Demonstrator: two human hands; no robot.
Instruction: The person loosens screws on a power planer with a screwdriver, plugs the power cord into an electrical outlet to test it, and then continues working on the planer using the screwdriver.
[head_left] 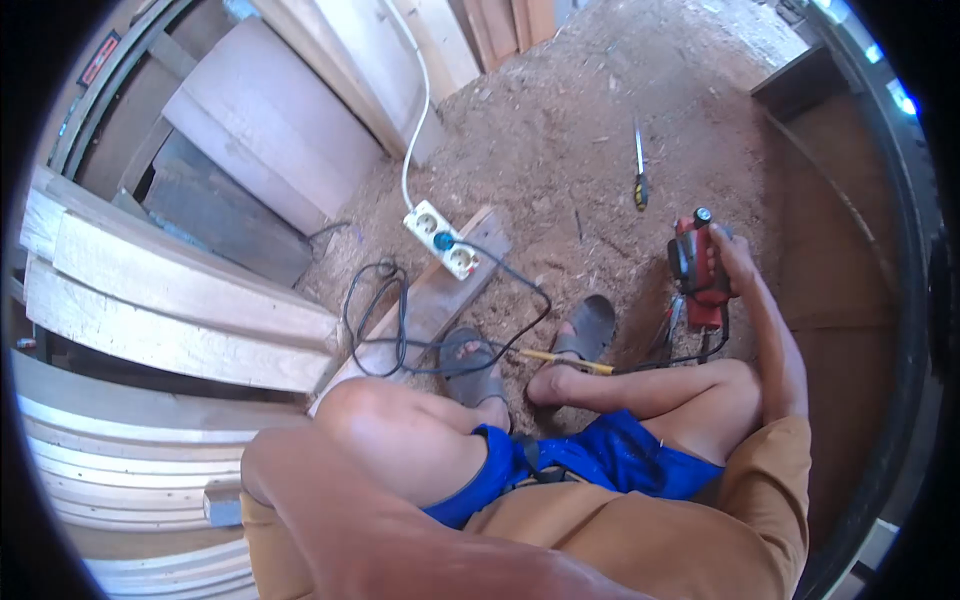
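Observation:
My right hand (pixel 737 258) is closed on the side of a red and black power tool that looks like an electric planer (pixel 705 272), at the right over the sawdust-covered ground. Its dark cord (pixel 705 355) runs back past my right knee toward my feet. My left forearm (pixel 390 520) crosses the bottom of the view, and its hand is out of sight. Beyond the planer lies a screwdriver (pixel 640 175) with a black and yellow handle. Beside the planer, a slim tool with a red part (pixel 672 318) rests on the ground, partly hidden.
A white power strip (pixel 441 241) with a teal plug lies on a wooden board (pixel 425 305). Black cable (pixel 402 315) loops near my sandalled feet (pixel 585 330). Curved planks (pixel 180 300) are stacked at left. A brown panel (pixel 840 330) stands close at right.

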